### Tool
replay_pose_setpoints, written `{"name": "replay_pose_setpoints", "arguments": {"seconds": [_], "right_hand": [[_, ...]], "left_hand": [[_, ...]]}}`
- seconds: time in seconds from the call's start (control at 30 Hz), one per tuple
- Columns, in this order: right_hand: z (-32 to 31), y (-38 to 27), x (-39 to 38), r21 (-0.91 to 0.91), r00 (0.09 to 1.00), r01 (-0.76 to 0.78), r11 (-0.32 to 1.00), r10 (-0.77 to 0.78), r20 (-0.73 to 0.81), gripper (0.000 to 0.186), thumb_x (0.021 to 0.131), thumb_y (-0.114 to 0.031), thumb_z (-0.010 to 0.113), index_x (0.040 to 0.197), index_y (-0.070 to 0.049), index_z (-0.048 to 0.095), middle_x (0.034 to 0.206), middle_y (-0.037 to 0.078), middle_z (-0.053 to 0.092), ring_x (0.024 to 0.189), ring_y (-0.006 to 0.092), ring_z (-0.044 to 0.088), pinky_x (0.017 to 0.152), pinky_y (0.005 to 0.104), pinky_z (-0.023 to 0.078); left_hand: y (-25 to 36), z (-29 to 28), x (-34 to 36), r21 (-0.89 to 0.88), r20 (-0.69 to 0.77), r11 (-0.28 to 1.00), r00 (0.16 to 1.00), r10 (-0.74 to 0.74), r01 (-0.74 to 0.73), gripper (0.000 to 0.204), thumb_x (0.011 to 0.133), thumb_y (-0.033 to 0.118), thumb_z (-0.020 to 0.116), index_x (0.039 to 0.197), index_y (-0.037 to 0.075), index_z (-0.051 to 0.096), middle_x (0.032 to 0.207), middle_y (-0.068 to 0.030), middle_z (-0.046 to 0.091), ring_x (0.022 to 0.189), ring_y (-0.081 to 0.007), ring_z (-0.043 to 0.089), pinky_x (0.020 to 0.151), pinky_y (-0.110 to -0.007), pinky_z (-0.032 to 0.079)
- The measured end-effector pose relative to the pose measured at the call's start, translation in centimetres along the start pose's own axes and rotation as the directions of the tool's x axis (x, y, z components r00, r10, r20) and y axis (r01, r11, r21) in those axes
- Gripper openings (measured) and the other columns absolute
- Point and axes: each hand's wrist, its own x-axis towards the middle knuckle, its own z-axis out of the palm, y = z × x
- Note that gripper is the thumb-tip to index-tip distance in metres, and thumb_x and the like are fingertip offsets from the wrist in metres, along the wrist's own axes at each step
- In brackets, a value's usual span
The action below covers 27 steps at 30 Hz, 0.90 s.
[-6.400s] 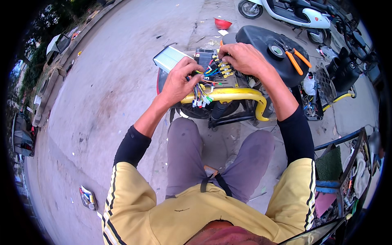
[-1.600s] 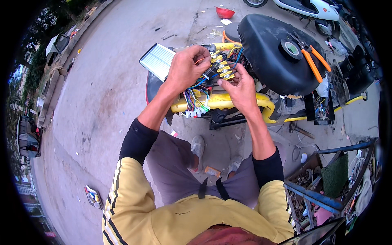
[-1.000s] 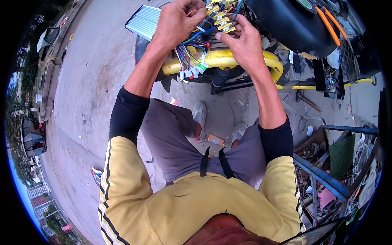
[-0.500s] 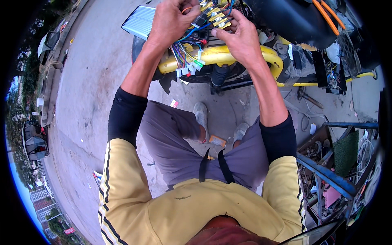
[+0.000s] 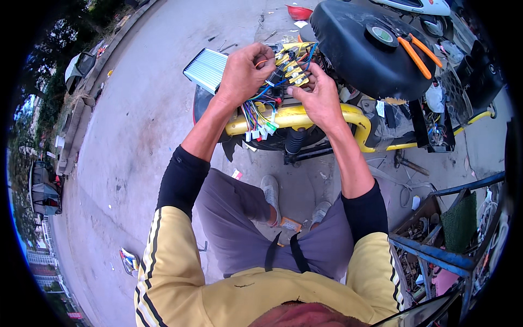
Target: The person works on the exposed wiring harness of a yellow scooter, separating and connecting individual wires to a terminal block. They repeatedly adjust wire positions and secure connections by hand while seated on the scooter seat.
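My left hand and my right hand are both closed on a bundle of coloured wires with yellow connector plugs. The bundle hangs over the yellow tube frame of an electric scooter. Loose wire ends with small white plugs dangle below my left hand. A ribbed silver controller box lies just left of my left hand. The black seat is to the right of my hands.
Orange-handled pliers and a roll of black tape rest on the seat. A blue metal rack with tools stands at the lower right. A red bowl lies on the concrete ahead. Another scooter is parked at the top.
The view has tilted back up, so my hands and the wiring sit lower in the picture. Both hands still hold the wire bundle, fingers shifted slightly among the connectors.
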Motion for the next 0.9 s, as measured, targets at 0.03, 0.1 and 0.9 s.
{"name": "replay_pose_setpoints", "arguments": {"seconds": [0.03,0.1,0.9], "right_hand": [[0.0,-0.2,0.3,-0.008,1.000,0.018,1.000,-0.018,0.001,0.043,0.084,0.007,0.075,0.125,0.005,0.061,0.109,0.014,0.077,0.099,0.0154,0.073,0.087,0.0322,0.059],[-0.1,0.0,-0.1,-0.024,1.000,0.029,0.999,-0.030,-0.009,0.042,0.084,0.007,0.075,0.124,0.005,0.061,0.109,0.015,0.077,0.099,0.0163,0.074,0.087,0.0328,0.058],[-0.4,0.8,-0.2,-0.142,0.994,0.107,0.984,-0.108,0.000,0.047,0.085,-0.001,0.079,0.128,0.005,0.061,0.110,0.016,0.078,0.099,0.0164,0.074,0.090,0.0325,0.058]], "left_hand": [[0.0,-0.1,0.3,0.014,-0.006,1.000,1.000,0.007,-0.007,0.011,0.097,0.007,0.075,0.103,-0.001,0.070,0.079,0.0061,0.061,0.074,-0.0019,0.052,0.065,-0.020,0.045],[0.0,0.2,0.0,0.033,0.002,0.999,1.000,0.006,-0.006,0.012,0.097,0.007,0.075,0.103,-0.001,0.070,0.079,0.0058,0.061,0.074,-0.0020,0.052,0.065,-0.020,0.045],[0.5,0.6,-0.1,0.006,-0.070,1.000,0.998,-0.002,0.002,0.008,0.091,0.006,0.073,0.090,0.002,0.066,0.069,0.0012,0.055,0.066,-0.0069,0.049,0.059,-0.026,0.043]]}}
